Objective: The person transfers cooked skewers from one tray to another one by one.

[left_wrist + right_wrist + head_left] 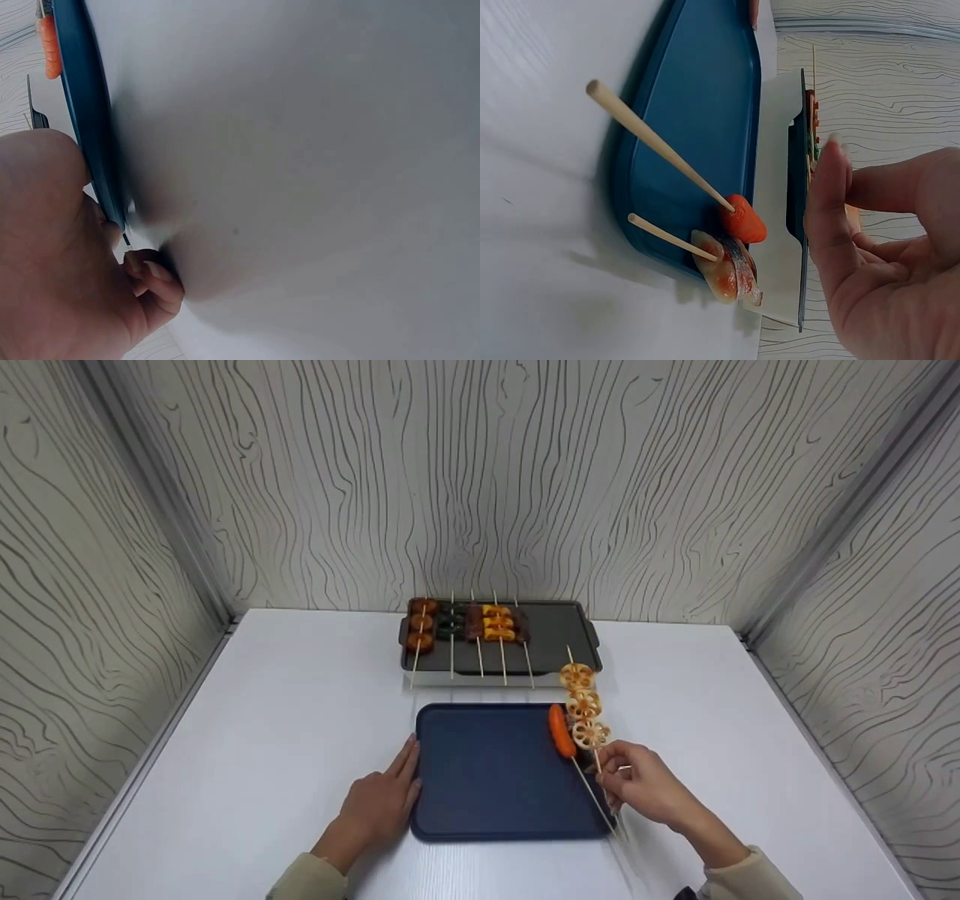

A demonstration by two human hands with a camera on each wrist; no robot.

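Observation:
My right hand pinches the stick of a lotus root skewer between thumb and fingers. Three lotus slices point away from me, the farthest overlapping the griddle's front right corner in the head view. Beneath it, on the right of the blue tray, lie a sausage skewer and a skewer with a pale, dark-striped piece; their sticks reach past the tray's near edge. My left hand rests against the tray's left edge, index finger extended. The right wrist view hides the lotus slices behind my right hand.
Behind the tray stands a dark griddle on a white base. Several skewers lie across its left and middle, among them round brown slices, dark green pieces and yellow-orange pieces. Patterned panels enclose the white table.

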